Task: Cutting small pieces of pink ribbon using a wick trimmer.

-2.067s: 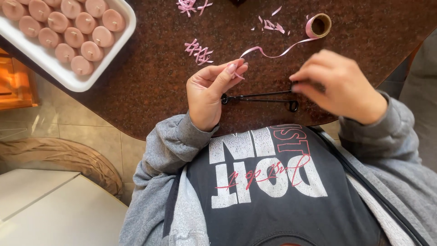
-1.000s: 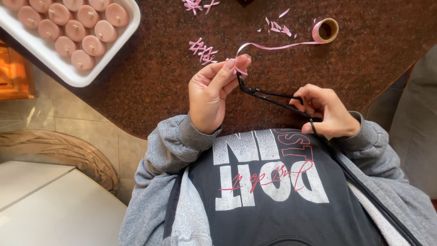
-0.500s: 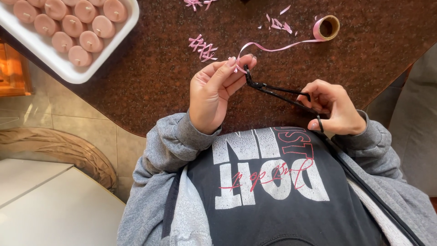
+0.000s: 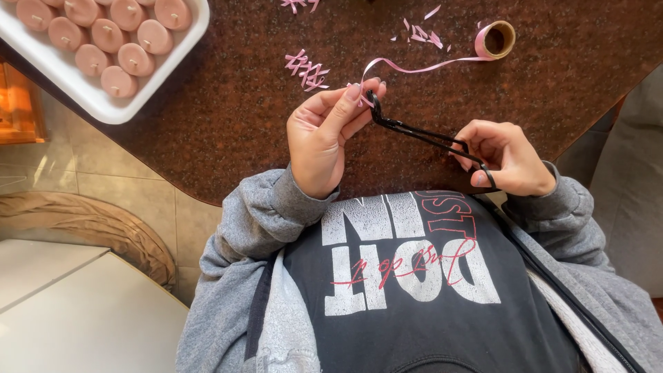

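My right hand [image 4: 507,157] grips the handles of black scissors [image 4: 421,135], whose tips point up-left toward my left hand [image 4: 330,135]. The fingers of my left hand pinch the end of a thin pink ribbon [image 4: 414,68] right at the scissor tips. That ribbon trails across the dark speckled stone table [image 4: 228,117] to a small ribbon spool [image 4: 495,39] at the upper right. Both hands hover just above the table's near edge, in front of my chest.
A white tray [image 4: 103,103] with several round pink candles sits at the upper left. Short pink ribbon cuttings [image 4: 305,69] lie beyond my left hand, and more scraps [image 4: 420,31] lie near the spool. A tiled floor and a woven basket [image 4: 90,231] are at the left.
My right hand has drawn back toward my chest with the scissors, which turned from lying level to slanting up-left at the ribbon end. My left hand rose slightly, still pinching the ribbon.
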